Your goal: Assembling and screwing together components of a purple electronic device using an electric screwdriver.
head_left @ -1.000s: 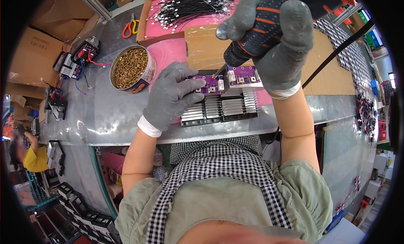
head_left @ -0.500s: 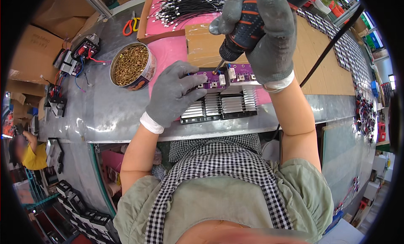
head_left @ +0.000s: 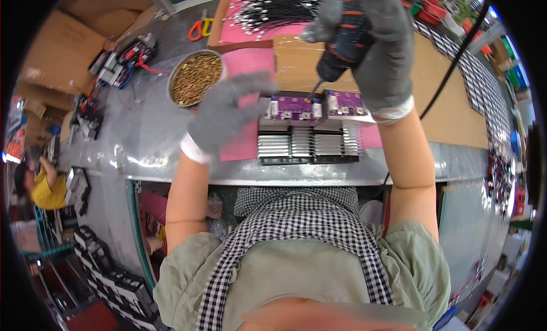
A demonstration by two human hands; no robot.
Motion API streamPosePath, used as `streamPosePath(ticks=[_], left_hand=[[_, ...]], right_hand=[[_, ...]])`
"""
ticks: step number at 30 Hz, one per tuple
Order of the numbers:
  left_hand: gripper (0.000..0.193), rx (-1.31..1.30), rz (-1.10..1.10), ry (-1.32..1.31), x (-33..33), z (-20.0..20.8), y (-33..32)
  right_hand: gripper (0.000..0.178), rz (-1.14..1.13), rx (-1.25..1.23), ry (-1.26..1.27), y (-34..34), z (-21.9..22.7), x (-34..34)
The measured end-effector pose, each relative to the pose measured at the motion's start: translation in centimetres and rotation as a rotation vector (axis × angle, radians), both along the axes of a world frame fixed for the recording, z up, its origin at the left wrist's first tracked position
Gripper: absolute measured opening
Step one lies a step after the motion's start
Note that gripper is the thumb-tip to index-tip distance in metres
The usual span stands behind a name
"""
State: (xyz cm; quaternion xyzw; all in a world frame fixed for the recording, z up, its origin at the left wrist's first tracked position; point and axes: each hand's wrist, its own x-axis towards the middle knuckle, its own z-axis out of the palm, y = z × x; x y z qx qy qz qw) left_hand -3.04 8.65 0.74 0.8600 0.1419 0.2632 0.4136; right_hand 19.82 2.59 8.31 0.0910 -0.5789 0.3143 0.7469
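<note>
My right hand (head_left: 389, 51), in a grey glove, is wrapped round a dark power screwdriver (head_left: 348, 37) with orange stripes. Its bit points down at the right part of a purple circuit board (head_left: 292, 108); whether the tip touches cannot be made out. A second purple board (head_left: 346, 103) sits just to the right. Finned metal heat sinks (head_left: 310, 144) in black frames lie on the near side of both boards. My gloved left hand (head_left: 225, 114), blurred by motion, is left of the first board with its fingers apart, holding nothing visible.
A round tin (head_left: 171, 88) of brass-coloured screws (head_left: 198, 79) stands left of my left hand. Beyond are scissors (head_left: 200, 29) and a box of black cables (head_left: 279, 11). Wired units (head_left: 117, 68) lie far left. A black cord (head_left: 450, 66) crosses cardboard (head_left: 439, 103) on the right.
My left hand has come away from the first board, moving left. The screwdriver's bit stays at that board in my right hand. The whole view has shifted slightly.
</note>
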Motion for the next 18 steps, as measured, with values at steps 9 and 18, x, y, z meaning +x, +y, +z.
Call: streamPosePath(ticks=[9,18], left_hand=[[0.018,0.891,0.619,0.813,-7.7,-6.2,11.5],[0.019,0.311,0.851,0.071,-7.4,-5.5,9.8]], right_hand=[[0.031,-0.38,-0.782,-0.15,-4.9,0.2,-0.6],[0.056,-0.549,-0.744,-0.329,-4.6,1.1,-2.3]])
